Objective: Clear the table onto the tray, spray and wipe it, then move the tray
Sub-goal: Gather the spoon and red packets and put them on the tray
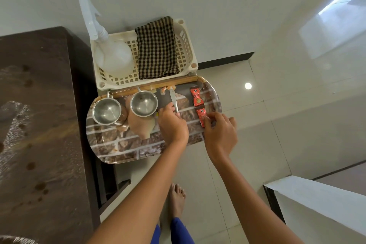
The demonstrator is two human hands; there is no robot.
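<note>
A brick-patterned tray (122,144) lies on the floor tiles beside the dark wooden table (39,125). On it stand two steel cups (107,113) (144,103), a steel spoon (173,99) and two red sachets (196,98) (202,117). My left hand (172,123) grips the spoon's handle end over the tray's middle. My right hand (219,130) pinches the nearer red sachet at the tray's right end. A white spray bottle (111,55) and a checked cloth (157,47) sit in a cream basket (186,45) just beyond the tray.
The table top shows wet streaks and dark spots. A white ledge (320,202) juts in at the lower right. My bare foot (177,198) stands on the glossy tiles below the tray. A wall rises behind the basket.
</note>
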